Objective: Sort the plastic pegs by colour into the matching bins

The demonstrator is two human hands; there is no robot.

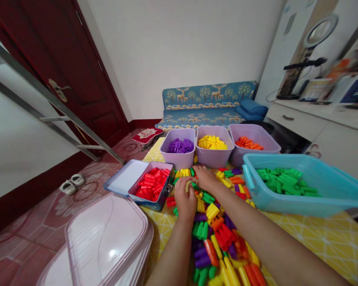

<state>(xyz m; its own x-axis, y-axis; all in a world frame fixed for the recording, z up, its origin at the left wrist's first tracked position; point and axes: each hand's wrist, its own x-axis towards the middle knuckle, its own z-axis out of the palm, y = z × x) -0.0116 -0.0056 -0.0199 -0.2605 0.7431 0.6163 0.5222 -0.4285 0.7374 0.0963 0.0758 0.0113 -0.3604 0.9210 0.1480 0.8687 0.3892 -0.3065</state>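
Mixed plastic pieces in red, green, yellow, purple and orange (211,212) lie in a long pile on the yellow patterned tablecloth (310,230). My left hand (185,196) is over the pile's far left part, fingers curled down beside green pieces; what it holds, if anything, is hidden. Just beyond it, my right hand (205,177) reaches across the far end of the pile, fingers bent over the pieces, their tips unclear. A metal box of red pieces (152,183) stands left of my hands. Behind them are lilac bins with purple (181,146), yellow (212,143) and orange pieces (248,143).
At the right stands a blue tub (289,200) with green pieces. Stacked clear lids (107,238) lie at the near left. Beyond the table are a blue sofa (209,97), a red stool (147,135) and a metal ladder (56,104). A white cabinet (331,139) stands at the right.
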